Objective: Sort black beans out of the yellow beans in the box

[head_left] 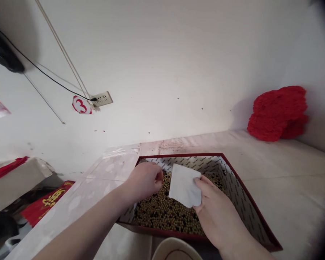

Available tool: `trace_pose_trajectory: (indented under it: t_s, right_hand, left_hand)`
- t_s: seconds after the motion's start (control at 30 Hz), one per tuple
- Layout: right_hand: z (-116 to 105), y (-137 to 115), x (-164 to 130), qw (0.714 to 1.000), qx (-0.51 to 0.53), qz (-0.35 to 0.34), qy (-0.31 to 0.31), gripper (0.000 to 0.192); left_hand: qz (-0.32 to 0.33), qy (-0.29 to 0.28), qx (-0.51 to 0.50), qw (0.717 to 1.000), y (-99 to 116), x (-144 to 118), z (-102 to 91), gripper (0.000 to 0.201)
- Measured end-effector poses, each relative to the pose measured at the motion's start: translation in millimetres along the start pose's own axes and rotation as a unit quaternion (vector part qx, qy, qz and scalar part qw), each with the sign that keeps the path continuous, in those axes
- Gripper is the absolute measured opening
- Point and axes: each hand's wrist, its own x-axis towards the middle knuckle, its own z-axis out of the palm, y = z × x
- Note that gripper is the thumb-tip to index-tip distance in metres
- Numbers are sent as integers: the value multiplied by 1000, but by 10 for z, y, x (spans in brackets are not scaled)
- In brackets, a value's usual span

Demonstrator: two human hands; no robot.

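A dark red box (249, 196) with a patterned white lining stands on the covered table. Inside it lies a layer of small round tan and dark beads or seeds (169, 216). My right hand (216, 207) pinches a flat white pouch-like piece (184, 186) by its right edge, tilted above the beads. Over the left part of the box, my left hand (147, 180) is closed with its fingers curled. What those fingers hold, if anything, is hidden. The two hands are apart.
A pale bowl (162, 245) stands at the near edge of the box. A red fluffy bundle (278, 113) sits against the wall at the right. A power outlet (103, 99) with a black cord is on the wall. A red bag (50, 202) lies lower left.
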Motion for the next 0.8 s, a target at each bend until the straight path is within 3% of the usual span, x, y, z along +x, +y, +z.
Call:
trace_pose_trajectory:
  t_s: [0.07,0.1,0.17,0.23,0.37,0.53,0.7,0.8]
  right_hand:
    - [14,5,-19,999,4,27,-21,16]
    - [28,4,-37,999,2,37,-38,17]
    - [58,0,-78,995,-1,54,-81,16]
    - [78,3,-114,990,-4,64,-125,12]
    - [80,26,-138,984,-18,58,-165,7]
    - [66,36,-124,983,-19,75,-165,10]
    - [64,21,-118,984,-11,49,-170,11]
    - [74,13,-117,986,-9,55,-158,11]
  left_hand:
    - [13,66,-47,997,131,-234,-92,9]
    - [37,139,-112,983,211,-328,-97,8]
    - [81,242,-162,953,369,-445,-35,8]
    - [97,291,-155,939,481,-468,83,8]
    - [66,313,-134,938,513,-402,256,8]
    - [-18,353,-165,921,521,-419,293,11]
    - [5,353,-166,921,617,-449,361,9]
    - [-41,361,-154,919,580,-444,355,10]
